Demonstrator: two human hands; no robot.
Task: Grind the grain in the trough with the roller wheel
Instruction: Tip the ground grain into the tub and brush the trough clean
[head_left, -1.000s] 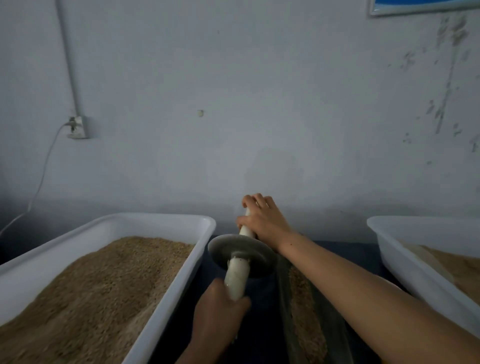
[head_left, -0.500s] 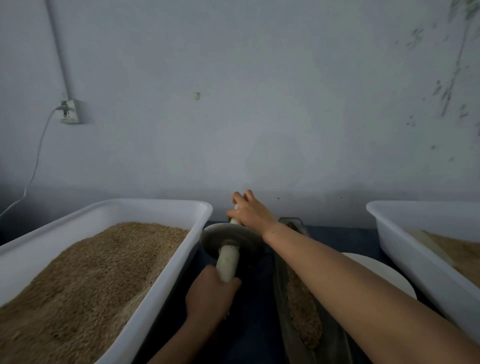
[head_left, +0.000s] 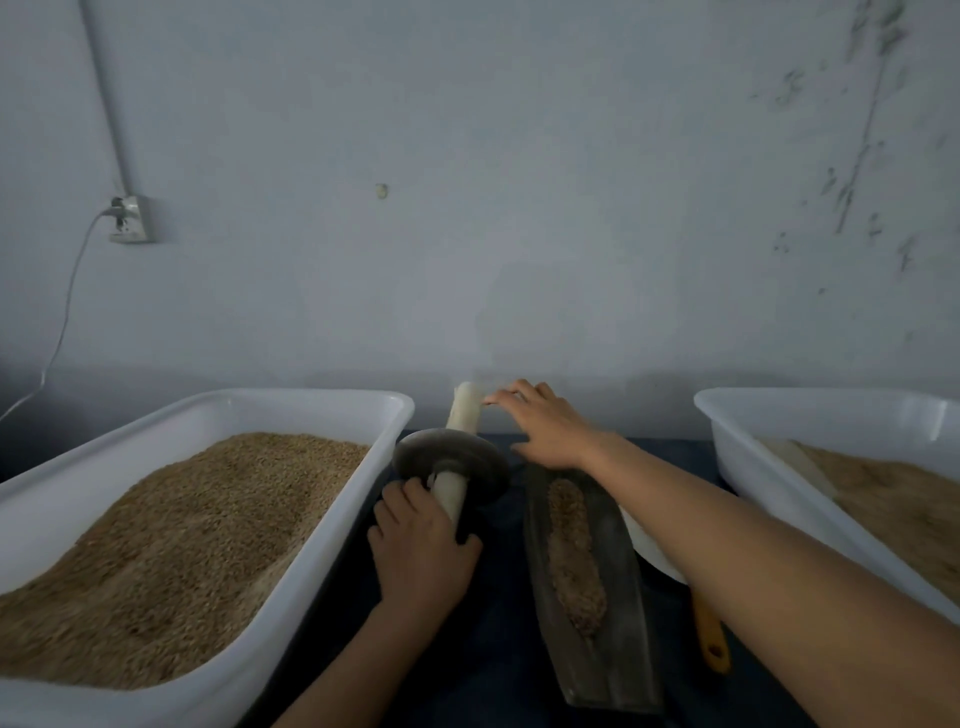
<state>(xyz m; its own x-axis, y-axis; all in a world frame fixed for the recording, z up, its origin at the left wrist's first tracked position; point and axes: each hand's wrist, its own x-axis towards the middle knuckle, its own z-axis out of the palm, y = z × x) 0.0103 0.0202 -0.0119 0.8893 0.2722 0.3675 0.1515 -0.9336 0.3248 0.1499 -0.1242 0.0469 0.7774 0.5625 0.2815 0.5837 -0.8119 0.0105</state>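
Left hand (head_left: 423, 553) has a clenched grip on the near end of the roller wheel (head_left: 451, 464) axle, right hand (head_left: 545, 426) loose-fingered just touching the far end, wheel sitting left of the trough (head_left: 618, 613) and grain (head_left: 574, 556), and that disc looks heavy, so take both handle ends.

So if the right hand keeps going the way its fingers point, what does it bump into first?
Its fingers point left at the far end of the roller's white handle, which the right hand seems almost to touch already. Depth is hard to judge.
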